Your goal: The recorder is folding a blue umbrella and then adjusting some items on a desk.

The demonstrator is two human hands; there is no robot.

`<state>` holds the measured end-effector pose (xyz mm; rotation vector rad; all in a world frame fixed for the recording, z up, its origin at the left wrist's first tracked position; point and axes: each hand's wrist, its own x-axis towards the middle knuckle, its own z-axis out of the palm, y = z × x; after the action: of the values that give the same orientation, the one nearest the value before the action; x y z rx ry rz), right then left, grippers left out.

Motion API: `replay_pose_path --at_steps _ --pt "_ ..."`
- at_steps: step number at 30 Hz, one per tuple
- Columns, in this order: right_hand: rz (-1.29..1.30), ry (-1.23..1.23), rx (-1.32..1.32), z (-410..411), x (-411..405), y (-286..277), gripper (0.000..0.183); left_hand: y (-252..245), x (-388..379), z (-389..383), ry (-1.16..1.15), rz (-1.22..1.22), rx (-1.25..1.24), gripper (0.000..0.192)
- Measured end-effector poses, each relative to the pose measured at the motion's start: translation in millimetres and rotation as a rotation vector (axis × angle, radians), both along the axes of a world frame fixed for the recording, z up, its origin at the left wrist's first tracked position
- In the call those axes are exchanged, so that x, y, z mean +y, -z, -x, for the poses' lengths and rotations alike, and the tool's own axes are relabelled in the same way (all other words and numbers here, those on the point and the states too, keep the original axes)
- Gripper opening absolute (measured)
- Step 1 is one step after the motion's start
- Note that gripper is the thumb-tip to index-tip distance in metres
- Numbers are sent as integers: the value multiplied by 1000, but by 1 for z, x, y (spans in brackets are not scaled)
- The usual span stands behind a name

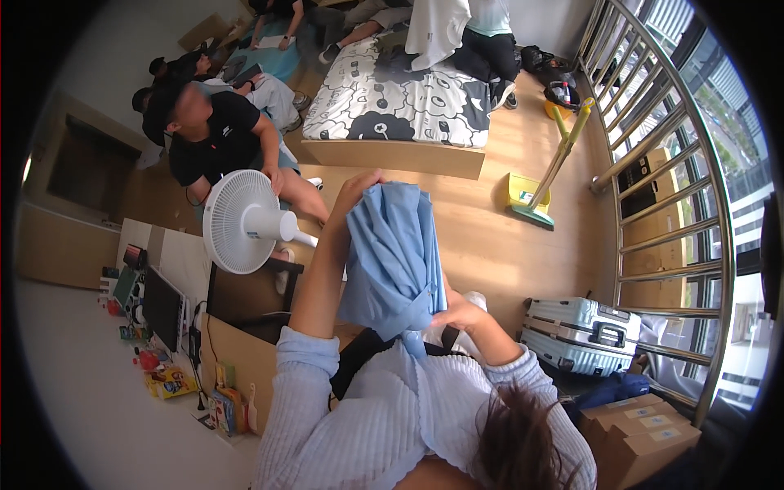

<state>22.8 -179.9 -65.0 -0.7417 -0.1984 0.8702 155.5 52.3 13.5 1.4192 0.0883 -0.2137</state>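
Observation:
A light blue umbrella (395, 251), its canopy collapsed into loose folds, is held up before my chest. Its strap (411, 315) lies across the folds near the handle end, and the short blue handle (414, 344) points toward me. My left hand (360, 191) is at the far left corner of the canopy, with most of its fingers hidden behind the cloth. On the near right side, my right hand (460, 311) holds the umbrella close to the strap, thumb showing and the other fingers largely covered by the fabric.
A seated person (223, 131) grips a white fan (242, 222) to the left. Ahead stands a bed (398, 92) with patterned bedding. A broom and yellow dustpan (530, 193), a suitcase (582, 334) and cardboard boxes (640, 425) are on the right by a metal railing (667, 269). A desk holds a monitor (164, 308).

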Motion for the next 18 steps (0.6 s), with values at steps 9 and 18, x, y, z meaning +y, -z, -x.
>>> replay_pose_path --at_steps 9,18 --pt "487 223 -899 11 -3 -49 110 16 29 42 -76 326 74 24" --pt "880 647 -1526 36 22 -89 60 24 52 39 -125 244 7 29"
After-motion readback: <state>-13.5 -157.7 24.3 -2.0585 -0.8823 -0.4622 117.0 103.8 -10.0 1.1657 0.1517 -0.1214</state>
